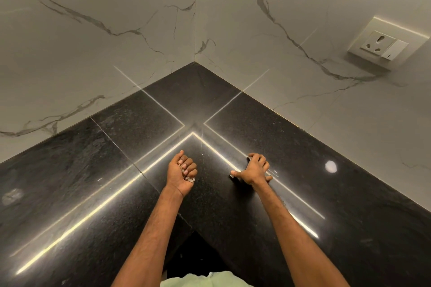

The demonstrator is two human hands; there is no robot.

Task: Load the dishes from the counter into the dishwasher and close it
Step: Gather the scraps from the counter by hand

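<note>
The left forearm (149, 235) and right forearm (296, 228) are bare, uncovered all the way to the near edge of view, both with fine hair along their length. The left hand (183, 173) and right hand (254, 169) are bare as well, short trimmed nails visible on the left one. At the near edge, centre, a strip of pale mint-green garment (205, 281), soft cloth with a small fold at its top.

Polished black granite corner counter (93, 182)

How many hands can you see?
2. The left hand holds pale scraps above the black counter; the right hand rests on it, nearer the wall socket. None seem hidden.
</note>
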